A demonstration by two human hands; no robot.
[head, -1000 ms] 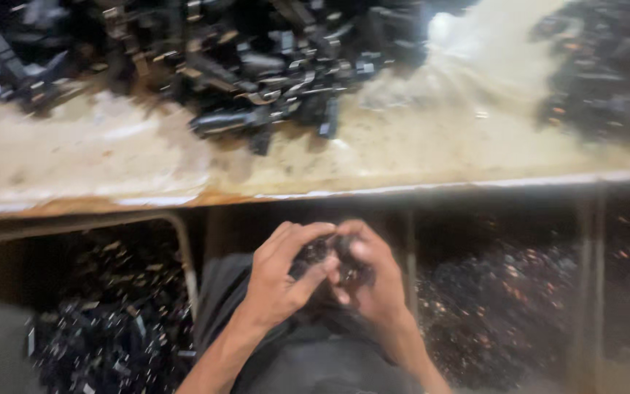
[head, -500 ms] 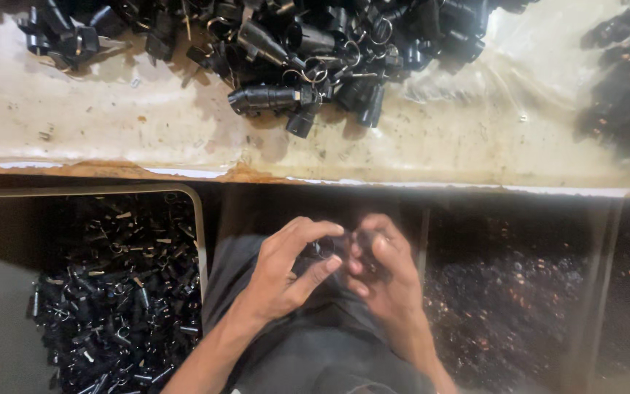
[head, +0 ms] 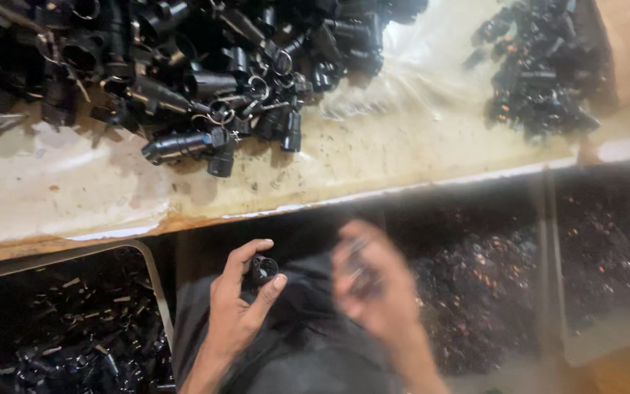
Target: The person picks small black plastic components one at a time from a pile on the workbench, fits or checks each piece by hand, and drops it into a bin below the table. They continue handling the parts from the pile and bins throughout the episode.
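Observation:
My left hand (head: pixel 236 306) pinches a small black ring-shaped plastic part (head: pixel 262 270) between thumb and forefinger, held over my dark lap below the table edge. My right hand (head: pixel 373 281) is a blur a short way to the right of it, apart from the part; something small and thin seems to lie in its fingers, too smeared to name. A big heap of black tubular parts with metal rings (head: pixel 191 66) lies on the worn table (head: pixel 111 190) above both hands.
A smaller pile of black parts (head: pixel 537 69) sits at the table's far right. Below the edge, a metal tray of black parts (head: pixel 67 328) is at my left, and bins of tiny dark pieces (head: pixel 475 292) are at my right.
My hands were joined around the small part; now the right hand has pulled away to the right, and the left keeps the part. The view has shifted and tilted.

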